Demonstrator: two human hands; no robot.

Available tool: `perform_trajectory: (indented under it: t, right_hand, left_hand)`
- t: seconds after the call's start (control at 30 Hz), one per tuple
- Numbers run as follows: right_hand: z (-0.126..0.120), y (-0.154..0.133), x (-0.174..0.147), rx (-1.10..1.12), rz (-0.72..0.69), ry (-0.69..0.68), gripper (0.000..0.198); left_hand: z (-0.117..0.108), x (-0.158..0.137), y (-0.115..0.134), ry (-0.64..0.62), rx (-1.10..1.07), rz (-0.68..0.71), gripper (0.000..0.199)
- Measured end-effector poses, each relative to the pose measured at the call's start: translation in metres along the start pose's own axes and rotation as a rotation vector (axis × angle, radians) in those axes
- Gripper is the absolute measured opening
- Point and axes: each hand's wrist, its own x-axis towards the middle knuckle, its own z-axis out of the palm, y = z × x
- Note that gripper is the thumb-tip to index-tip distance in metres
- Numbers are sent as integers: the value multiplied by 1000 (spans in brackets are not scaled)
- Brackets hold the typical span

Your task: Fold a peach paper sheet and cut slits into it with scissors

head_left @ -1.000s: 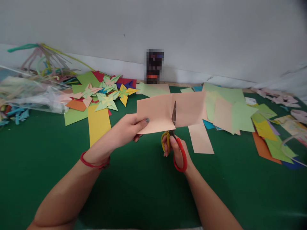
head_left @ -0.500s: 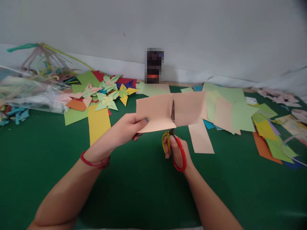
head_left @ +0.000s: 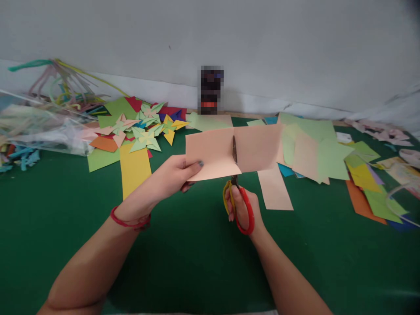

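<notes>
A peach sheet of paper [head_left: 210, 153] is held up above the table, its left end pinched between the thumb and fingers of my left hand [head_left: 179, 175]. My right hand [head_left: 246, 205] is wrapped round a pair of scissors [head_left: 245, 214] with one red and one yellow handle loop. The blades point away from me and sit in a cut at the middle of the sheet. Part of the blades is hidden behind the left half of the paper. To the right of the cut, the other half hangs unsupported by any hand.
Folded paper stars [head_left: 147, 138] and a yellow strip [head_left: 135, 170] lie left. A plastic bag [head_left: 49, 127] sits farther left. Green sheets [head_left: 331, 148], a peach strip [head_left: 275, 190] and coloured scraps [head_left: 367, 179] lie right. A blurred dark object [head_left: 211, 89] stands against the wall.
The scissors' handle loops have come slightly closer together, and the blades have shifted a little within the cut. My left hand and the paper are almost where they were.
</notes>
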Motion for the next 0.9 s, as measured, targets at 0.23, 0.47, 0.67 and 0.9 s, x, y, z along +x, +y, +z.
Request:
perform_trajectory:
  t: [0.23,0.47,0.67,0.9]
  right_hand:
    - [1,-4,-2,-13,30,47,40]
    - [-1,0,1,3,13,21,39]
    - [-1,1,2,-55,30,12,40]
    - [0,4,3,-46,8,-3,37]
  left_hand:
    - [1,1,-2,28,18,2,29]
    - [-1,3,-2,-2,-9,-13,26]
    - [1,4,-6,158,-133,13,25]
    - [-1,0,1,194,17,12,31]
